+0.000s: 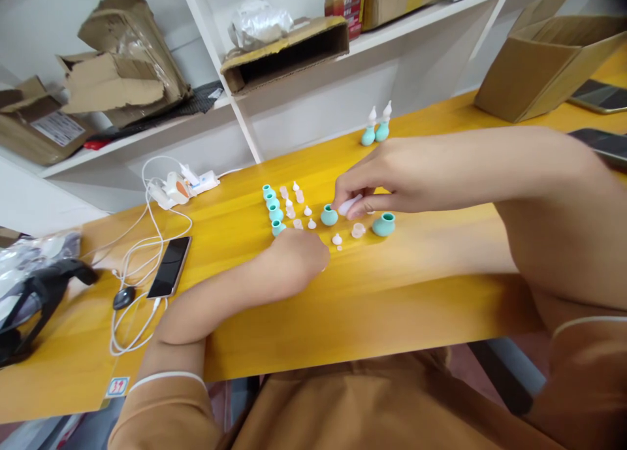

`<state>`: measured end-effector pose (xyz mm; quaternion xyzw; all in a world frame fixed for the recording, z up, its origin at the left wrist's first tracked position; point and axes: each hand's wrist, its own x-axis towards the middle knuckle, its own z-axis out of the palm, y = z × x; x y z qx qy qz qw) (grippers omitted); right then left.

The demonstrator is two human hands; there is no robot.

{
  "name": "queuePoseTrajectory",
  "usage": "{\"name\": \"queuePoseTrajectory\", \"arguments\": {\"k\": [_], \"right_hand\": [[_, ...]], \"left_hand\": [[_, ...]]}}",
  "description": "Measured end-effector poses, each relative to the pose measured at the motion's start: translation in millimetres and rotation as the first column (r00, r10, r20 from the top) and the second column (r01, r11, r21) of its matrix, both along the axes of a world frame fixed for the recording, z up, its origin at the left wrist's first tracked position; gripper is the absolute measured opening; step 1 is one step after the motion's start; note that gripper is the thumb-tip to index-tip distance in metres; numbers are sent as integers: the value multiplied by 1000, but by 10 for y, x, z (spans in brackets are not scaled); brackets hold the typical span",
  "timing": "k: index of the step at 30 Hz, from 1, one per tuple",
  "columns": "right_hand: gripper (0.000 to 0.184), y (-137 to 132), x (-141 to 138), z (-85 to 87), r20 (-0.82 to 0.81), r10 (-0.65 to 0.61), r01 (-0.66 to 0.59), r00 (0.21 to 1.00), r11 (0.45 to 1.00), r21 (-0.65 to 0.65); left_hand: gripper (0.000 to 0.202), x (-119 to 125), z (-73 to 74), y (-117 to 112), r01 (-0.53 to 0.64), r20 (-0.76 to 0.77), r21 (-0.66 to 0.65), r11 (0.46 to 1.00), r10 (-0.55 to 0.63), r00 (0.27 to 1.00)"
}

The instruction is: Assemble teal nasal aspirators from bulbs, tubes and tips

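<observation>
My right hand (369, 179) pinches a small white plastic piece (349, 206) just to the right of a round turquoise pot (330, 215). On the table, close to the parts, my left hand (300, 260) has its fingers curled under, and whatever they may hold is hidden. Another turquoise pot (384, 225) sits below my right wrist. Between the two pots lie a clear pinkish cup-like piece (358, 230) and a small white pointed cap (337, 239). Several turquoise pots (275, 213) form a column at left, beside pinkish pieces (300, 196) and white caps (307, 211).
Two assembled turquoise-and-white bottles (382, 130) stand at the back. A phone (169, 267), white cables (128, 260) and a power strip (183, 187) lie left. A cardboard box (533, 64) stands at the right. Shelves with torn cartons (117, 64) run behind the table (313, 332).
</observation>
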<state>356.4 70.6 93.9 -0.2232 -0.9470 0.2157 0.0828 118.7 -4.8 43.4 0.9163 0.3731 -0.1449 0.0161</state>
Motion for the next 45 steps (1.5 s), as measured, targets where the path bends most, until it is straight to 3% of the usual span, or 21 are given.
{"name": "queuePoseTrajectory", "arguments": {"k": [4, 10, 15, 17, 21, 25, 31, 38, 45], "right_hand": [[39, -14, -42, -17, 80, -41, 46, 996, 997, -58], [37, -58, -45, 17, 125, -20, 18, 992, 1000, 18], [34, -58, -18, 33, 60, 18, -24, 998, 994, 103], [30, -58, -32, 39, 9, 30, -31, 1000, 993, 112], [28, -63, -105, 56, -130, 85, -70, 988, 990, 119], [27, -49, -172, 44, -291, 57, -28, 955, 994, 104], [27, -34, -229, -8, -382, -25, 10, 924, 999, -43], [27, -23, -235, -39, -428, 28, -56, 903, 997, -53], [24, -19, -253, -39, -375, 41, -63, 926, 997, -45]], "left_hand": [[25, 140, -70, 36, -91, -265, -90, 992, 64, 962], [29, 176, -9, 8, -155, -311, -83, 984, 122, 942], [11, -299, 366, 37, -93, -59, 112, 989, 100, 993], [16, -471, 551, 111, -58, 132, 159, 986, 37, 991], [30, -538, 757, 213, -103, 526, 212, 972, -25, 850], [41, -427, 684, 246, -123, 659, 177, 977, -25, 752], [46, -416, 578, 331, -156, 765, 122, 980, 7, 644], [43, -450, 630, 356, -110, 790, 45, 993, 32, 612], [27, -453, 652, 305, -117, 741, 57, 991, 37, 671]]}}
